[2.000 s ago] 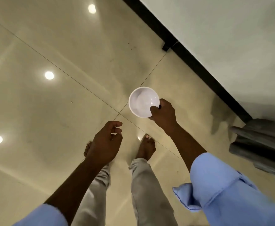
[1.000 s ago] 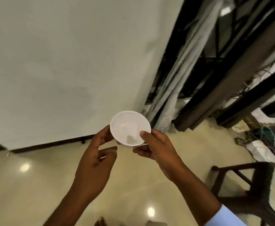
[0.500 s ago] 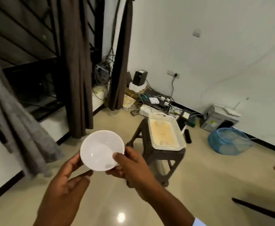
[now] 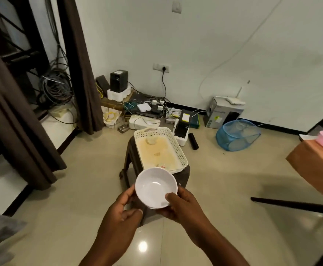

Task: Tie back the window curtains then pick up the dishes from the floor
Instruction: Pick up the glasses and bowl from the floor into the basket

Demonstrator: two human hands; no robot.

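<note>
Bowl (image 4: pixel 155 187), white and upright, is pinched at its rim by the right hand (image 4: pixel 183 206); the left hand (image 4: pixel 122 215) cups its side with curled fingers.

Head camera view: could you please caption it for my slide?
Both hands, left hand and right hand, hold a round white bowl before a white perforated plastic basket.

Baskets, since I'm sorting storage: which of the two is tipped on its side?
The blue mesh basket on the floor by the wall lies on its side. The white basket sits flat and upright on the brown stool.
</note>
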